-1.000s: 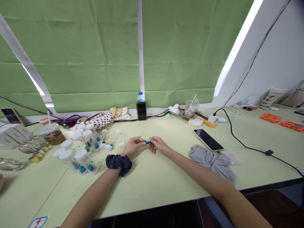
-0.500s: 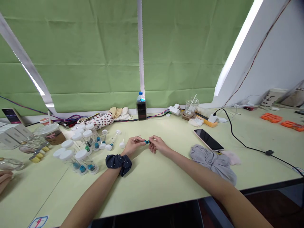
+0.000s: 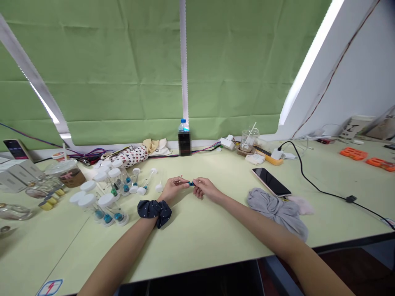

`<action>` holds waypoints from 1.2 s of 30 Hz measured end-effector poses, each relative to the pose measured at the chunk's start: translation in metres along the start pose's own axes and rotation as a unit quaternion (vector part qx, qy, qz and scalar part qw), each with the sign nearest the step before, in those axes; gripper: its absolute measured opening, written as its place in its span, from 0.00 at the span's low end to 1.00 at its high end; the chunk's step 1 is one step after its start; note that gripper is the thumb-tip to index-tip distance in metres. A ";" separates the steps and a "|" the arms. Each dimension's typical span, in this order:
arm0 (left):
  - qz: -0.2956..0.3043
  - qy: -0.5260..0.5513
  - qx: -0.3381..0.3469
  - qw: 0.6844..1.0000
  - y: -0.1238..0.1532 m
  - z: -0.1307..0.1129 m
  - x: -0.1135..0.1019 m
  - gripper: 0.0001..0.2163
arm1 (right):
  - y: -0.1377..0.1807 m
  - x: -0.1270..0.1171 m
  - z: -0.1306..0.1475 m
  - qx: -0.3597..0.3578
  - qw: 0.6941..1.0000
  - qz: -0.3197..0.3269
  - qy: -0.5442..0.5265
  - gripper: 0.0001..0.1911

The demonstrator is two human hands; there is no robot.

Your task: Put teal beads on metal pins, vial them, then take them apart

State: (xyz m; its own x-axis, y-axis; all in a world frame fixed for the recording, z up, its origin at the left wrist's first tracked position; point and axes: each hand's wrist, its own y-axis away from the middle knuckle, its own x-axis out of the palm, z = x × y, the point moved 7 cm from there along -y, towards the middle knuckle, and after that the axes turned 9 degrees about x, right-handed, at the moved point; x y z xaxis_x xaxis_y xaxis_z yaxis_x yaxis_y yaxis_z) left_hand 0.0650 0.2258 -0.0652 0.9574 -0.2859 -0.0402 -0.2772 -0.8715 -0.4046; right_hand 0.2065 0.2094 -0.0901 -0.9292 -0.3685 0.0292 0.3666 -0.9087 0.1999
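Note:
Above the middle of the table, my left hand [image 3: 173,190] pinches one end of a small blue piece [image 3: 191,183], too small to name. A thin stem with a dark red tip [image 3: 181,176] pokes up by its fingers. From the other side, my right hand [image 3: 205,188] is closed on the same blue piece, thumb and forefinger together and the other fingers curled. A dark dotted scrunchie [image 3: 154,209] circles my left wrist. Left of it stand several clear tubes with white caps [image 3: 107,200], holding blue or green bits. A few more tubes [image 3: 150,181] lean or lie nearer my left hand.
A phone [image 3: 271,181] and a grey cloth bow [image 3: 276,209] lie to the right, with a black cable [image 3: 321,191] beyond. A drink bottle [image 3: 184,125] and a plastic cup [image 3: 248,140] stand at the back. Glass bottles [image 3: 14,211] and a lidded cup [image 3: 69,174] are at left.
Another person's hand at the left edge has gone from view, leaving a small round metallic thing visible there. My two hands stay almost still around the blue piece.

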 end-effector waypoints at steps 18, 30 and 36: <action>0.007 0.012 -0.010 1.000 0.001 -0.003 0.003 0.11 | 0.001 0.000 0.002 -0.010 1.000 0.002 -0.016 0.22; -0.021 0.049 -0.026 0.998 0.000 0.005 -0.003 0.12 | -0.002 0.003 -0.002 -0.009 1.000 0.018 0.013 0.24; 0.021 0.049 -0.025 0.998 0.002 0.001 0.007 0.13 | 0.001 0.000 0.003 -0.017 1.000 -0.010 -0.019 0.21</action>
State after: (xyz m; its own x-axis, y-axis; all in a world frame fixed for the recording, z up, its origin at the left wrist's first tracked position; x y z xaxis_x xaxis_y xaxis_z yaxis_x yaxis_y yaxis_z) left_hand 0.0708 0.2223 -0.0671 0.9327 -0.3589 0.0344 -0.3238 -0.8758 -0.3579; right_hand 0.2064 0.2093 -0.0867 -0.9374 -0.3427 0.0624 0.3484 -0.9224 0.1666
